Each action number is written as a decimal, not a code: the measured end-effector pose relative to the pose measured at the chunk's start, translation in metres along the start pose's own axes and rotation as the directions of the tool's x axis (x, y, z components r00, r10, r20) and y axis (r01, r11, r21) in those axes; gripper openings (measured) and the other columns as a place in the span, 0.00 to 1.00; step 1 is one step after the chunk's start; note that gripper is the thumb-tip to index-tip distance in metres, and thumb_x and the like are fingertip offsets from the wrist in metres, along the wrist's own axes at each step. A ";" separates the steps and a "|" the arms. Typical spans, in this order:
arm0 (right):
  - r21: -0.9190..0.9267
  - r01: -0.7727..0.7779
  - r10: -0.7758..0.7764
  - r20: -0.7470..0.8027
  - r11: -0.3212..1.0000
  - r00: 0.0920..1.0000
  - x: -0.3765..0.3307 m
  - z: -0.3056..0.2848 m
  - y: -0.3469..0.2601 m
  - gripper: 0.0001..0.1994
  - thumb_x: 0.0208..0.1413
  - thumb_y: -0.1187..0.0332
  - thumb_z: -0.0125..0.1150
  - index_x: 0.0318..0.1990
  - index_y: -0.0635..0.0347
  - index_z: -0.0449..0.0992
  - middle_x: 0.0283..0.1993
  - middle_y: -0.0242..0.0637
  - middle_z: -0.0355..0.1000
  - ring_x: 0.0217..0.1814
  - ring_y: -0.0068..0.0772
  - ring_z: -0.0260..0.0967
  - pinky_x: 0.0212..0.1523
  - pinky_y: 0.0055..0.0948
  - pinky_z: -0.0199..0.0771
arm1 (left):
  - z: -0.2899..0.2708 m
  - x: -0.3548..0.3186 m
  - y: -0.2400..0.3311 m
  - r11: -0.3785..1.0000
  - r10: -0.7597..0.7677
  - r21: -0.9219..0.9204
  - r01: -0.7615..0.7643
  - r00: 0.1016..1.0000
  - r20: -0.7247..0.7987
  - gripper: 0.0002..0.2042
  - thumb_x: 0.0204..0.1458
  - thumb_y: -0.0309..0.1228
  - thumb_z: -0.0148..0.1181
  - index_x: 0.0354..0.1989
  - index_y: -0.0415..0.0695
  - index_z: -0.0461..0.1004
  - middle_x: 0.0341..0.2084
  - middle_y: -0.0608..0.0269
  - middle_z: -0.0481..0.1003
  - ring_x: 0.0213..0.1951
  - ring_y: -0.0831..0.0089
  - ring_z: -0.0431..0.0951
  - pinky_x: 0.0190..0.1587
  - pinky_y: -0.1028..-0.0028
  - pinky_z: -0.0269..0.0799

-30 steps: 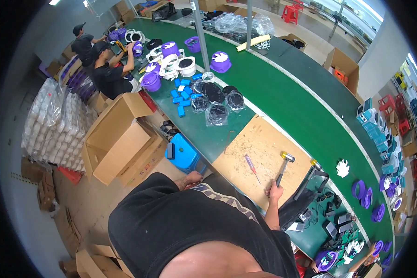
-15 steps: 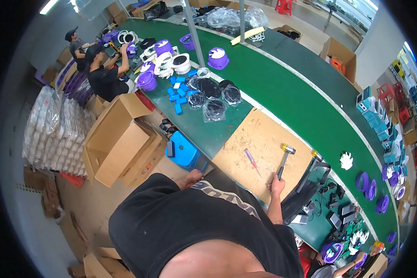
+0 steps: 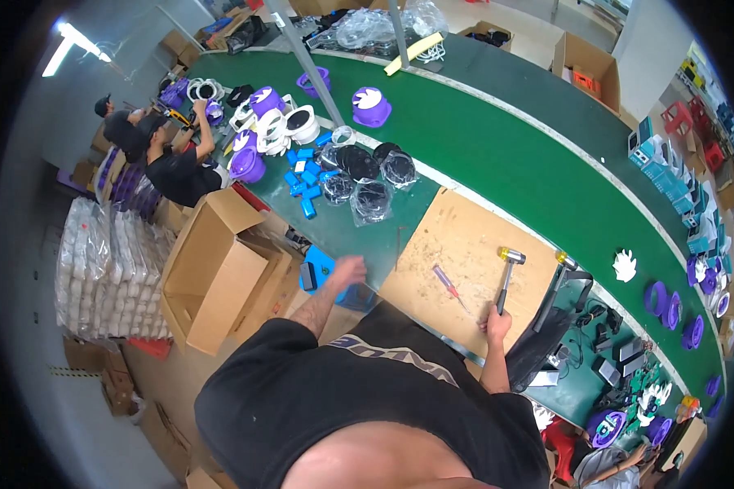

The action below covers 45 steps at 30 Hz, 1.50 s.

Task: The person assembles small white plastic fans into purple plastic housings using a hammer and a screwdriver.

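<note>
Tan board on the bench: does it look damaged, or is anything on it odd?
The tan board looks worn: dark specks and scuffs cluster toward its far left part, though I can't tell stains from dents. The screwdriver lies loose and slantwise on it, but shows no clear damage.

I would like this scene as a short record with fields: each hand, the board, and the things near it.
Left hand: near the blue plastic item, grip unclear
Right hand: holding a hammer by its handle
Brown board: screwdriver lying on it
Right of board: another hammer
Left of board: blue blocks, bagged black discs
</note>
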State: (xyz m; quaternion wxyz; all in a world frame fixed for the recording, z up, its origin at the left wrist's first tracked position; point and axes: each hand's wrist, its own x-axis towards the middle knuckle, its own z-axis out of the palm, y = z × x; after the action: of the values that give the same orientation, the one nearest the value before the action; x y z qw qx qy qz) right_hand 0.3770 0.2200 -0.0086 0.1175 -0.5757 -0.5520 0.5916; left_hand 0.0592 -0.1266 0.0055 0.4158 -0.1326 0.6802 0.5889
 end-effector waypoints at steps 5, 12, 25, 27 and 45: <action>-0.046 -0.035 0.033 -0.057 0.998 0.998 0.006 -0.001 0.008 0.19 0.57 0.59 0.58 0.21 0.64 0.67 0.13 0.38 0.66 0.09 0.29 0.64 0.09 0.29 0.64 | 0.031 0.049 0.142 0.976 0.117 -0.192 -0.105 0.992 0.055 0.22 0.57 0.37 0.54 0.55 0.35 0.64 0.53 0.46 0.69 0.54 0.54 0.72 0.54 0.57 0.72; -0.079 -0.099 0.089 -0.125 0.992 0.988 0.014 0.009 0.001 0.17 0.53 0.60 0.61 0.22 0.67 0.72 0.13 0.34 0.65 0.11 0.27 0.63 0.14 0.30 0.65 | 0.053 0.175 0.238 0.818 0.119 -0.576 -0.010 0.981 0.152 0.19 0.59 0.35 0.51 0.55 0.36 0.63 0.57 0.45 0.66 0.59 0.52 0.68 0.60 0.54 0.67; 0.017 -0.240 0.240 -0.133 0.971 0.962 0.014 0.019 -0.016 0.17 0.53 0.59 0.64 0.21 0.58 0.66 0.11 0.36 0.63 0.07 0.30 0.61 0.08 0.27 0.58 | 0.133 0.188 0.211 0.965 -0.010 -0.229 0.128 0.890 0.456 0.16 0.58 0.39 0.54 0.48 0.42 0.72 0.43 0.53 0.77 0.46 0.61 0.78 0.48 0.62 0.75; 0.016 -0.221 0.221 -0.119 0.975 0.968 0.017 0.019 -0.008 0.17 0.53 0.59 0.63 0.21 0.58 0.66 0.11 0.37 0.63 0.07 0.30 0.61 0.08 0.28 0.58 | 0.134 0.157 0.170 0.987 -0.102 -0.059 0.149 0.866 0.489 0.18 0.56 0.41 0.57 0.50 0.43 0.72 0.42 0.57 0.77 0.44 0.64 0.79 0.47 0.63 0.76; 0.015 -0.167 0.168 -0.095 0.986 0.981 0.024 0.010 0.003 0.15 0.53 0.62 0.62 0.22 0.64 0.70 0.13 0.34 0.64 0.09 0.27 0.61 0.09 0.28 0.61 | 0.110 0.292 0.272 0.732 0.028 -0.679 0.053 0.994 0.108 0.16 0.61 0.30 0.49 0.54 0.34 0.64 0.55 0.48 0.68 0.57 0.55 0.70 0.60 0.56 0.68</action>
State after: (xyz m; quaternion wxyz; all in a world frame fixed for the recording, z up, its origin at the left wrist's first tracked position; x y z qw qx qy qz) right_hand 0.3631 0.2325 -0.0266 0.0959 -0.6474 -0.4931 0.5731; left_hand -0.2586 0.1374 -0.0132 0.3795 -0.2472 0.3926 0.8005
